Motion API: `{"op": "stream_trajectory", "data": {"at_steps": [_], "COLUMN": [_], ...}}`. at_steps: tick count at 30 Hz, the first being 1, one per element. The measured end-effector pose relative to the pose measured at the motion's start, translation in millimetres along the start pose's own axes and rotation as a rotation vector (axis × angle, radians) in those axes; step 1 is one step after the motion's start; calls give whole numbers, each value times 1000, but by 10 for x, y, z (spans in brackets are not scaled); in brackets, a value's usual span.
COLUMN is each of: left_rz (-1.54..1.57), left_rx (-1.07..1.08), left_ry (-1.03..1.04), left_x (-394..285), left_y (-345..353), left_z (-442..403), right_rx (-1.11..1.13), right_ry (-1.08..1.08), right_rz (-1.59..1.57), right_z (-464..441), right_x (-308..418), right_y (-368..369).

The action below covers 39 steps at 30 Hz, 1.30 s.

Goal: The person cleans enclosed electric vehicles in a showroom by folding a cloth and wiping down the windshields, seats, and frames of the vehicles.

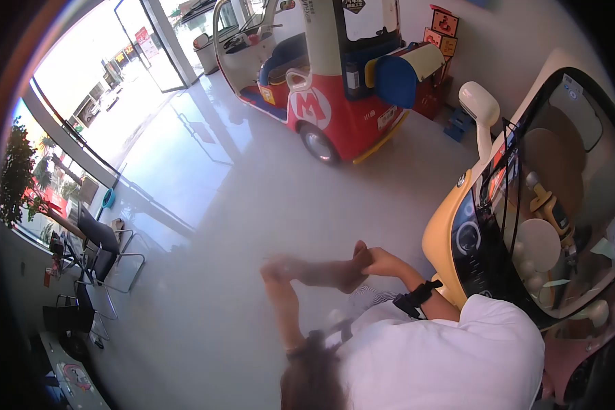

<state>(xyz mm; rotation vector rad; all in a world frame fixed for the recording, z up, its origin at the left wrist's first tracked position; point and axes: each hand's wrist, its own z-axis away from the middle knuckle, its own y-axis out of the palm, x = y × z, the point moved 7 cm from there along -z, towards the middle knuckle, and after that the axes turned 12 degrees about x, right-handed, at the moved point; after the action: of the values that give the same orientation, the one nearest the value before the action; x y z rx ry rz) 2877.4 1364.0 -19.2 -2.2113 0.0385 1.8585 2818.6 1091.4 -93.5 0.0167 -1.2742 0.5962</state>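
Note:
A brown cloth-like item (324, 273) stretches between my two hands above the grey floor. One end is gripped by my left hand (278, 266), which is blurred by motion. At the other end, the fingers of my right hand (383, 262) are closed on the item, and a darker bit sticks up beside them. A black band (417, 298) circles my right wrist. My white shirt (444, 355) fills the bottom of the view.
Close on the right stands a yellow and black vehicle (441, 229) with a windshield and mirror. A red and white vehicle (345, 113) is at the top. Chairs (106, 249) and a plant (17, 174) are on the left, beside glass doors (154, 48).

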Motion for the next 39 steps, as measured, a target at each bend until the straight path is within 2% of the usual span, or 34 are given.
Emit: {"op": "stream_trajectory", "data": {"at_steps": [1, 4, 7, 10, 13, 14, 17, 20, 22, 25, 29, 32, 33, 36, 39], "left_rz": [-68, -53, -74, -130, -410, -343, -210, -165, -250, -414, -468, -505, -516, -311, -367], "left_rx": [-31, -78, -166, -195, -294, -316, -332, -333, -309, -264, -201, -143, -122, -117, -86], "left_ry": [44, -28, -96, -155, -166, -192, -250, -194, -177, -163, -122, -32, 6, -167, -8], "left_x": [9, 57, 301, 391, 394, 399, 329, 340, 517, 499, 908, 1121, 1126, 1155, 1364], "left_y": [-66, -285, -552, -694, -820, -850, -861, -952, -1028, -899, -882, -936, -928, -1082, -1230], "left_z": [-42, -237, -535, -980, -1579, -1820, -2416, -3003, -3375, -3913, -4690, -5337, -5512, -6239, -7063], "right_rx": [32, 143, 205, 159, 201, 123, 67, -40, -103, -69, -228, -351, -366, -389, -492], "right_ry": [10, 12, 133, -25, 108, 33, 145, 61, -62, 45, -102, -241, -225, -221, -256], "right_rz": [6, -15, 96, 59, -10, 104, 47, -194, -303, -499, -657, -549, -541, -479, -382], "right_z": [-132, -613, -1121, -1748, -2497, -2786, -3179, -3623, -3842, -4074, -4523, -5077, -5158, -5705, -6321], "right_x": [84, 357, 559, 496, 263, 241, 627, 538, 535, 456, 377, 283, 321, 705, 1110], "right_y": [5, 7, -160, -408, -758, -935, -1554, -2085, -2435, -2749, -3029, -3260, -3319, -3708, -4197]}}
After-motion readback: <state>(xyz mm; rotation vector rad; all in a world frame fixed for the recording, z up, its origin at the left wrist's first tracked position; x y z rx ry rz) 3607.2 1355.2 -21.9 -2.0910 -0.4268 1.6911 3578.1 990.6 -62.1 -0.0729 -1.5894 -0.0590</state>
